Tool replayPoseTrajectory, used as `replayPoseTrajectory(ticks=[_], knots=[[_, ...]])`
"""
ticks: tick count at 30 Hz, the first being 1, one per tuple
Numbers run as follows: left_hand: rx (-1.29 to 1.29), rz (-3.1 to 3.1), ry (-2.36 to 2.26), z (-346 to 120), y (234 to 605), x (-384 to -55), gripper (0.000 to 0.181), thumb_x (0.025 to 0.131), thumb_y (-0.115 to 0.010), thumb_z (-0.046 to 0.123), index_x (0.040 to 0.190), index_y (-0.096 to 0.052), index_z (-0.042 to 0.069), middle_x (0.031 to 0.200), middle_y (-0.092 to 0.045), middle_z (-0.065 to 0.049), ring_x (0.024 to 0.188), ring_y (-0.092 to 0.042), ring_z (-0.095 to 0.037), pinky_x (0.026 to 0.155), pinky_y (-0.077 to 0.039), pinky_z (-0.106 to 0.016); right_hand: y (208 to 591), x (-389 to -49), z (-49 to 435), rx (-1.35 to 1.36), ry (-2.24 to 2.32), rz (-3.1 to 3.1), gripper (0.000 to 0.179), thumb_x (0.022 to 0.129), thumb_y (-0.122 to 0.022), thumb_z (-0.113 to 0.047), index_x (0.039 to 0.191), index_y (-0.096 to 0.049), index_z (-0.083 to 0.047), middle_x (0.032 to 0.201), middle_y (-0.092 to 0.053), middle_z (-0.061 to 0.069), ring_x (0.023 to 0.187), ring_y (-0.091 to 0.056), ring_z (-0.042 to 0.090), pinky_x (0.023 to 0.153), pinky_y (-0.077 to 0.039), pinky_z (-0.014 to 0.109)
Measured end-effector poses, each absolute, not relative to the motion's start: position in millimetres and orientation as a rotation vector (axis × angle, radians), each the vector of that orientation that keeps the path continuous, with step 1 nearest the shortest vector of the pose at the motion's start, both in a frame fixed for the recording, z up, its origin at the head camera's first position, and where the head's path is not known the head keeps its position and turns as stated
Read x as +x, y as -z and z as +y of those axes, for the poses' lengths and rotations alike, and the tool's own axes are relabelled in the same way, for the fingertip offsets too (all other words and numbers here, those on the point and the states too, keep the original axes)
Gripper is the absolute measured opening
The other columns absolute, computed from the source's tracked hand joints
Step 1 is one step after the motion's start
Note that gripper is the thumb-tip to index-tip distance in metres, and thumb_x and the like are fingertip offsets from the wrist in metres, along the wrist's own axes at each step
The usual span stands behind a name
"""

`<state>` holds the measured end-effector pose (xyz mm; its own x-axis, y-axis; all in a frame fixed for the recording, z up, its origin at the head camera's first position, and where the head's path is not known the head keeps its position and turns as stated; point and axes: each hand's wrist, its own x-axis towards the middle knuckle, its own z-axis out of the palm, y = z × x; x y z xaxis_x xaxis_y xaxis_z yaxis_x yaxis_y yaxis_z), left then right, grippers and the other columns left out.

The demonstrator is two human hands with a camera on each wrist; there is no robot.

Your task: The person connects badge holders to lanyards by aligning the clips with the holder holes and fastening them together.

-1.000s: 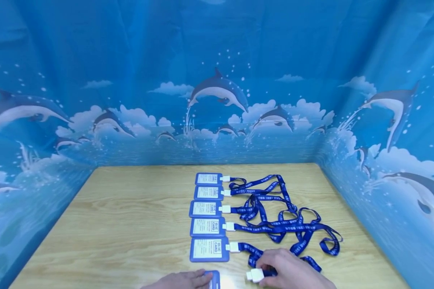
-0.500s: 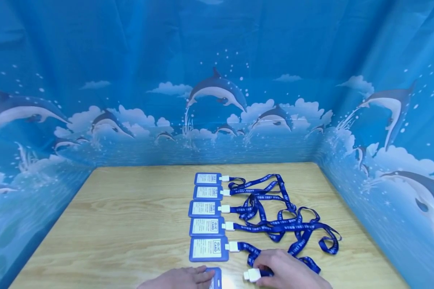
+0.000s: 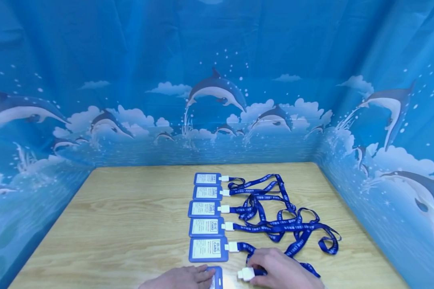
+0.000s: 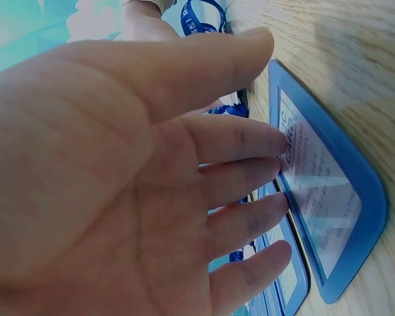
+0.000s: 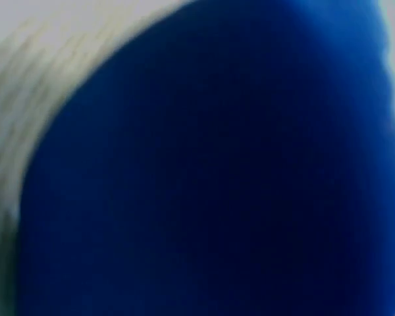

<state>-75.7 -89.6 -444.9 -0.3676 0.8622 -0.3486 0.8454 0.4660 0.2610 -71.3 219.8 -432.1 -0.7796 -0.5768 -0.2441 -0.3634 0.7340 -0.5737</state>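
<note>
At the front edge of the head view, my left hand point(image 3: 182, 278) lies with its fingers straight on a blue ID card holder point(image 3: 218, 277), whose near part falls outside the frame. In the left wrist view those fingertips rest at the long edge of the card holder point(image 4: 326, 197), and the thumb stands apart. To the right, my right hand point(image 3: 282, 269) pinches a dark blue lanyard point(image 3: 259, 272) just behind its white clip point(image 3: 246, 274). The clip points left toward the holder's slot, with a gap between them. A blurred blue shape point(image 5: 204, 164) fills most of the right wrist view.
Several blue card holders point(image 3: 208, 249) lie in a column beyond my left hand, each joined by a white clip point(image 3: 233, 247) to a blue lanyard. The straps point(image 3: 285, 228) sprawl in overlapping loops across the wooden table point(image 3: 112, 224). A dolphin-print curtain point(image 3: 148, 60) encloses the back and sides.
My right hand has slid a little left with the lanyard clip. The card holder under my left hand has shifted slightly forward and right, so the gap to the clip is smaller.
</note>
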Motion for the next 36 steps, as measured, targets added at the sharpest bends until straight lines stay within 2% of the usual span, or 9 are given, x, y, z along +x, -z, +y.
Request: replayPoseTrajectory(ticks=[5,13,29,36], knots=[[1.411,2.282,-0.051,-89.3,454.8,-79.0,0.062,0.105,-0.034,0.059,0.15,-0.049,0.02,0.16,-0.04,0.004,0.147,-0.039,-0.016,0.113,-0.046,-0.031,435.4,-72.0,217.3,-0.776,0.708,2.544,0.021,0.088,-0.076,-0.037,0.107,-0.073,-0.031,0.096,-0.063,-0.024,0.083,-0.058,-0.008,0.068,-0.054,0.017],[1.397,2.285,-0.039,-87.1,441.0,-75.0,0.06,0.105,-0.037,0.057,0.15,-0.049,0.019,0.159,-0.041,0.004,0.147,-0.04,-0.016,0.114,-0.045,-0.03,440.2,-72.6,207.5,-0.824,0.681,2.567,0.021,0.087,-0.076,-0.036,0.107,-0.074,-0.029,0.091,-0.061,-0.025,0.079,-0.055,-0.009,0.064,-0.051,0.015],[1.316,2.27,-0.085,-84.2,440.4,-76.0,0.061,0.103,-0.04,0.059,0.151,-0.047,0.022,0.16,-0.04,0.006,0.148,-0.037,-0.014,0.115,-0.044,-0.031,442.8,-74.1,196.6,-0.768,0.71,2.509,0.017,0.089,-0.074,-0.037,0.104,-0.072,-0.03,0.089,-0.059,-0.024,0.076,-0.055,-0.008,0.063,-0.05,0.016],[1.413,2.305,-0.056,-87.5,470.1,-80.9,0.066,0.104,-0.029,0.063,0.154,-0.042,0.022,0.163,-0.036,0.005,0.15,-0.034,-0.015,0.116,-0.041,-0.029,446.4,-74.6,192.9,-0.797,0.703,2.514,0.016,0.09,-0.073,-0.036,0.104,-0.072,-0.028,0.089,-0.059,-0.024,0.076,-0.055,-0.008,0.062,-0.05,0.015]])
